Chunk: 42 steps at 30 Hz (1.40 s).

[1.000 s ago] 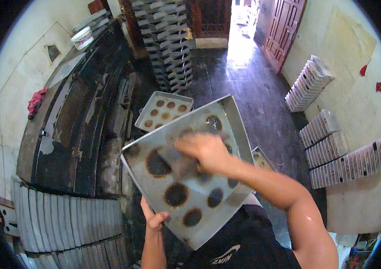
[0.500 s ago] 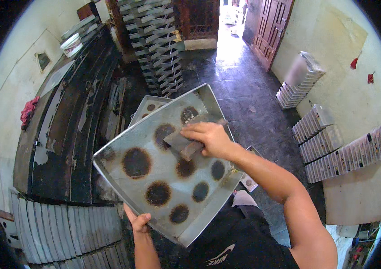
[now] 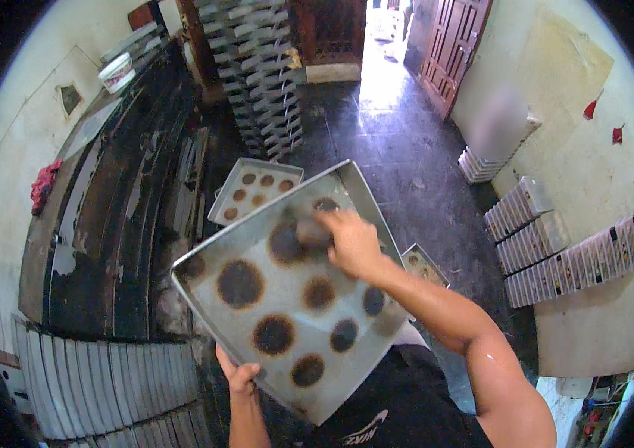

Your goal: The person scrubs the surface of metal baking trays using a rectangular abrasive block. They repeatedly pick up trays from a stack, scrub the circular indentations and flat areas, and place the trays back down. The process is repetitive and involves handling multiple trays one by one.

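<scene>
A square metal baking tray (image 3: 261,246) with dark round burnt spots is held tilted in front of me. My left hand (image 3: 239,373) grips its lower left edge, thumb over the rim and the other fingers mostly hidden beneath. Over the upper part of the tray, my right hand (image 3: 354,243) is closed on a flat grey-brown scraper (image 3: 312,230), which is blurred by motion and lies against the tray's inside near a large burnt spot.
Beyond the held tray, another spotted tray (image 3: 220,205) lies low down; a third tray (image 3: 436,274) is at right. A tall stack of trays (image 3: 253,82) stands ahead. Metal trays (image 3: 100,381) line the lower left, beside dark boards (image 3: 108,246). Clear plastic containers (image 3: 570,261) are stacked along the right wall.
The right hand and scraper have shifted slightly, and the scraper is now blurred. The held tray sits slightly lower and further right in view, exposing more of the tray behind it.
</scene>
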Motion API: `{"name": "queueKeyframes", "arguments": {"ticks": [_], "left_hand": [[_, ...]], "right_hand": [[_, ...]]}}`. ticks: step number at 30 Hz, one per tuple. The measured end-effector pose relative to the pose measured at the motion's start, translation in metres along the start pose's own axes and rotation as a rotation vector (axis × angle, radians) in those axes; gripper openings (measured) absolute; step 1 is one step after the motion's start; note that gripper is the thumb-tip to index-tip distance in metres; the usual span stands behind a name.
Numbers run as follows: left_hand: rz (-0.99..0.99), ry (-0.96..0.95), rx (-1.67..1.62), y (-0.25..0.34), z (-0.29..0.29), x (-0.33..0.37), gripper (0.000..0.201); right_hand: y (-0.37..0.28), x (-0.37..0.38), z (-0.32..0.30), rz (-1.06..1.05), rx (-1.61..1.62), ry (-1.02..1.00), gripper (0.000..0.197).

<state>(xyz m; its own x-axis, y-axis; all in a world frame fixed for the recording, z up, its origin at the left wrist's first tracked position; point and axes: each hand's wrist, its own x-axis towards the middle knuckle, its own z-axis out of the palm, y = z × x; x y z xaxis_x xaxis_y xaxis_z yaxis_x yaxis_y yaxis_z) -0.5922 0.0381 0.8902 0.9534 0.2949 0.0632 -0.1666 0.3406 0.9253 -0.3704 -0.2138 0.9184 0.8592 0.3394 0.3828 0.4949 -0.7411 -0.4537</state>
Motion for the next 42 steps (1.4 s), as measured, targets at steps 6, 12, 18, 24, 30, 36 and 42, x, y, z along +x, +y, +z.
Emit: {"name": "queueKeyframes", "arguments": {"ticks": [6, 12, 18, 24, 30, 36, 42], "left_hand": [[0.065, 0.059, 0.033, -0.005, -0.002, -0.001, 0.105], [0.034, 0.109, 0.098, -0.007, -0.005, -0.006, 0.100], [-0.039, 0.104, -0.020, -0.007, -0.006, -0.006, 0.108], [0.005, 0.081, 0.076, -0.014, -0.016, -0.006, 0.107], [-0.021, 0.018, 0.088, -0.015, -0.021, 0.000, 0.107], [-0.034, 0.057, 0.085, -0.009, -0.014, 0.006, 0.107], [-0.055, 0.070, 0.153, -0.006, -0.012, 0.011, 0.105]], "right_hand": [[-0.018, -0.025, 0.009, 0.085, 0.098, -0.052, 0.046], [-0.012, -0.021, 0.017, 0.104, 0.106, -0.086, 0.034], [-0.013, -0.018, 0.019, 0.069, 0.085, -0.183, 0.034], [0.002, -0.017, 0.036, 0.078, 0.141, -0.168, 0.039], [-0.003, -0.007, 0.037, 0.135, 0.136, -0.182, 0.039], [0.005, 0.005, 0.044, 0.309, 0.115, -0.237, 0.034], [0.001, 0.017, 0.039, 0.305, 0.145, -0.219, 0.029]]}}
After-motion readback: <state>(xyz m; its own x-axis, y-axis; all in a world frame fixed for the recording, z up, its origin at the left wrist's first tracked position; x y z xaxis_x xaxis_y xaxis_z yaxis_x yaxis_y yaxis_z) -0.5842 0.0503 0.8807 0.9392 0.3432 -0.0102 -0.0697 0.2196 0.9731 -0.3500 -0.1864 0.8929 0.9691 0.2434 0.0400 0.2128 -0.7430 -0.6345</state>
